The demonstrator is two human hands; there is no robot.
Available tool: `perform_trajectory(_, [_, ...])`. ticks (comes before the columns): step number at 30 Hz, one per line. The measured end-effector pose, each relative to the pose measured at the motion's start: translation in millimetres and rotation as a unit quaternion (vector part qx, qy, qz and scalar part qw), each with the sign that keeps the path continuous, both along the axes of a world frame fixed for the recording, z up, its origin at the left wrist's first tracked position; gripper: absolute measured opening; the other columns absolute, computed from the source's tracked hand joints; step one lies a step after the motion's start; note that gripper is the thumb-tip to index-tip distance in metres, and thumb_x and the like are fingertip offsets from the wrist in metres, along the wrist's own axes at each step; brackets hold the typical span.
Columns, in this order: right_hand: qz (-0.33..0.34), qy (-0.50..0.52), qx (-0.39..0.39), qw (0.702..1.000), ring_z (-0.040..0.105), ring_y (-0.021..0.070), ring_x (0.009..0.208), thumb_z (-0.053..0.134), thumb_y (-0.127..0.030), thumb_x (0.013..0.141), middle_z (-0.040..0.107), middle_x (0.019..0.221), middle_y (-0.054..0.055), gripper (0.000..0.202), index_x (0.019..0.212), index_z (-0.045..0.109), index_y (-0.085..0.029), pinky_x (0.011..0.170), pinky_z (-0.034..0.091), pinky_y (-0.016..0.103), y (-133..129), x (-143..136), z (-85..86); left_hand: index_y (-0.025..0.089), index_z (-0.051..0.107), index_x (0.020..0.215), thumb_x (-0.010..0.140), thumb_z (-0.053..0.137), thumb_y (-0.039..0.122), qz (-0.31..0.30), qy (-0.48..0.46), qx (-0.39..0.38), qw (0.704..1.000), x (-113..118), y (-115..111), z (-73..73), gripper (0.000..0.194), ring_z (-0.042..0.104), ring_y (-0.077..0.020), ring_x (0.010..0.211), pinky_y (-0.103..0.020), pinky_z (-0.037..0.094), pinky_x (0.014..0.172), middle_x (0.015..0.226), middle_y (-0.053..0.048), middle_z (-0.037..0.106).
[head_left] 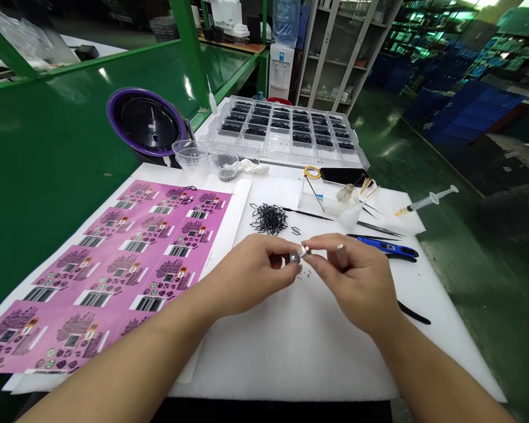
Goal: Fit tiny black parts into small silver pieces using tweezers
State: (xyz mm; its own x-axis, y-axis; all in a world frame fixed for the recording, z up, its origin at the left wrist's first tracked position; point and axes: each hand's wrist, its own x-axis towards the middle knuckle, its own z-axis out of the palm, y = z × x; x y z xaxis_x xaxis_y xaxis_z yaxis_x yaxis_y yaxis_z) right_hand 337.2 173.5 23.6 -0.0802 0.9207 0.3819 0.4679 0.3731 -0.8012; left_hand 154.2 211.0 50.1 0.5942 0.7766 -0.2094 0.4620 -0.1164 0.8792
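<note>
My left hand [251, 270] pinches a small dark-grey metal piece [294, 258] between thumb and forefinger. Close against it, my right hand [361, 282] grips a shiny silver metal piece [305, 251] at its fingertips. I cannot tell whether the two pieces are joined. A silver rod-like tool [341, 256] also sticks out from among the right fingers. Just beyond the hands lies a heap of thin black bent pieces [270, 220], with a few loose ones [295, 230] beside it. Tiny bits [307, 274] are scattered on the white board [291, 346] below my fingertips.
Pink printed sheets [141, 258] cover the left side. A compartment tray [278, 140] of black parts stands at the back, near clear cups [224, 167] and a black-purple bowl [150, 123]. Rightward are blue-handled cutters [390, 247], tweezers [379, 229], a syringe [427, 201] and a phone [341, 175].
</note>
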Motion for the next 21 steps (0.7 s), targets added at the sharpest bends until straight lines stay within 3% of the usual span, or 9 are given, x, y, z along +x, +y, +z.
perform_trajectory(2, [-0.045,0.02,-0.066,0.997,0.04,0.0097,0.05,0.068,-0.029,0.082,0.05,0.058,-0.005,0.013,0.093,0.071,-0.023,0.047,0.038,0.024,3.0,6.0,4.0,0.02,0.071,0.103,0.084,0.053,0.033,0.021,0.02,-0.013,1.0,-0.2,-0.1,1.3,0.029,0.042,-0.0124,0.063,-0.025,0.035,0.06,0.069,0.002,0.05])
perform_trajectory(4, [-0.083,-0.01,-0.116,0.99,0.034,0.0102,0.047,0.068,-0.034,0.081,0.038,0.051,-0.007,0.016,0.092,0.071,-0.023,0.046,0.033,0.025,8.8,14.0,5.5,0.022,0.07,0.11,0.084,0.055,0.037,0.036,0.039,-0.022,0.998,-1.3,-0.2,0.6,0.034,0.043,-0.0129,0.063,-0.026,0.035,0.061,0.067,0.002,0.049])
perform_trajectory(6, [-0.106,-0.101,-0.137,0.98,0.037,0.0113,0.049,0.066,-0.033,0.081,0.042,0.054,-0.005,0.013,0.089,0.071,-0.023,0.048,0.031,0.026,16.5,22.1,3.3,0.025,0.07,0.112,0.084,0.055,0.039,0.039,0.043,-0.012,0.998,-3.1,-0.1,-0.7,0.034,0.043,-0.013,0.062,-0.026,0.035,0.06,0.066,0.002,0.048])
perform_trajectory(8, [-0.106,-0.203,-0.142,0.963,0.046,0.0139,0.057,0.064,-0.025,0.08,0.055,0.063,-0.002,0.008,0.083,0.07,-0.022,0.054,0.034,0.028,24.3,28.3,-1.9,0.026,0.069,0.113,0.085,0.055,0.041,0.042,0.04,-0.002,0.998,-5.0,0.4,-0.7,0.035,0.043,-0.0129,0.061,-0.025,0.034,0.059,0.065,0.002,0.047])
perform_trajectory(11, [-0.093,-0.264,-0.153,0.948,0.054,0.0173,0.068,0.062,-0.018,0.078,0.065,0.074,0.001,0.008,0.076,0.069,-0.021,0.061,0.037,0.03,31.3,31.7,-8.7,0.026,0.069,0.114,0.084,0.055,0.042,0.048,0.044,-0.007,0.998,-6.9,1.6,2.9,0.036,0.043,-0.0128,0.061,-0.025,0.035,0.059,0.066,0.002,0.048])
perform_trajectory(13, [-0.1,-0.245,-0.147,0.953,0.052,0.0155,0.063,0.063,-0.021,0.079,0.064,0.07,0.0,0.006,0.077,0.069,-0.022,0.058,0.037,0.029,30.9,29.6,-9.4,0.025,0.069,0.113,0.083,0.057,0.041,0.052,0.051,-0.014,0.997,-7.1,2.1,5.3,0.036,0.043,-0.0127,0.06,-0.025,0.035,0.058,0.065,0.002,0.048])
perform_trajectory(16, [-0.116,-0.126,-0.075,0.982,0.042,0.0111,0.051,0.066,-0.027,0.081,0.056,0.063,-0.003,0.007,0.086,0.067,-0.023,0.05,0.034,0.027,22.5,20.9,-5.0,0.026,0.07,0.11,0.083,0.057,0.041,0.051,0.044,-0.012,0.998,-6.2,1.7,5.2,0.034,0.043,-0.0121,0.058,-0.025,0.034,0.056,0.063,0.003,0.047])
perform_trajectory(18, [-0.084,-0.035,0.001,0.996,0.043,0.0103,0.052,0.066,-0.023,0.082,0.057,0.07,-0.002,0.008,0.09,0.066,-0.022,0.047,0.034,0.025,14.2,13.2,-1.6,0.025,0.071,0.108,0.083,0.057,0.039,0.046,0.029,-0.015,0.998,-5.2,1.0,3.9,0.032,0.042,-0.0116,0.058,-0.025,0.034,0.056,0.062,0.004,0.046])
perform_trajectory(21, [-0.001,0.009,0.085,0.996,0.057,0.0123,0.069,0.065,-0.011,0.081,0.063,0.093,0.003,0.017,0.094,0.067,-0.021,0.045,0.037,0.023,3.7,3.9,0.7,0.022,0.071,0.104,0.083,0.056,0.032,0.028,0.008,-0.025,0.999,-4.5,-0.1,2.7,0.028,0.04,-0.011,0.059,-0.025,0.034,0.057,0.062,0.004,0.044])
